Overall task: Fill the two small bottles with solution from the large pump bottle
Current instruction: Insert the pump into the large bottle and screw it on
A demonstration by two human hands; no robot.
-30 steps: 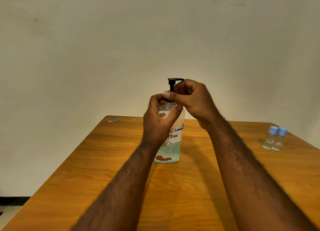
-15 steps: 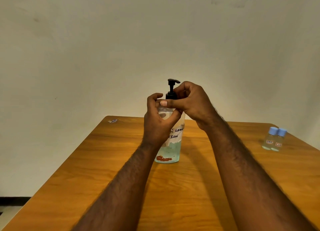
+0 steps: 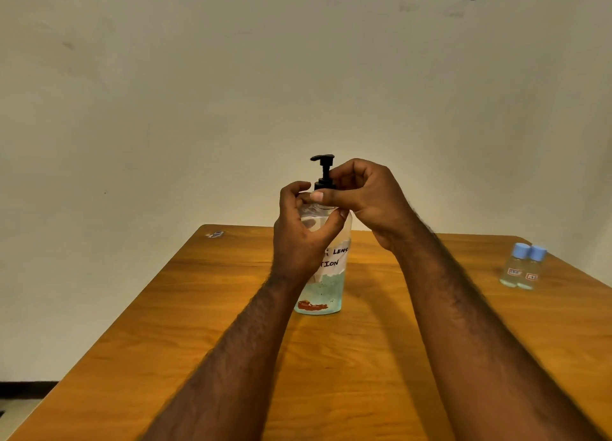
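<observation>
The large clear pump bottle (image 3: 326, 285) stands upright at the middle of the wooden table (image 3: 205, 324), with a little bluish solution at its bottom and a handwritten white label. My left hand (image 3: 303, 232) grips its shoulder. My right hand (image 3: 361, 195) pinches the black pump collar (image 3: 324, 185), thumb in front. The pump head (image 3: 323, 158) points left. Two small clear bottles with blue caps (image 3: 523, 266) stand side by side at the table's right edge, away from both hands.
A small scrap of wrapper (image 3: 215, 234) lies at the table's far left corner. A pale wall rises right behind the table. The floor shows at the lower left, beyond the table's left edge.
The pump head has turned from pointing right to pointing left, and my right hand's fingers have shifted around the collar. My left hand has stayed on the bottle.
</observation>
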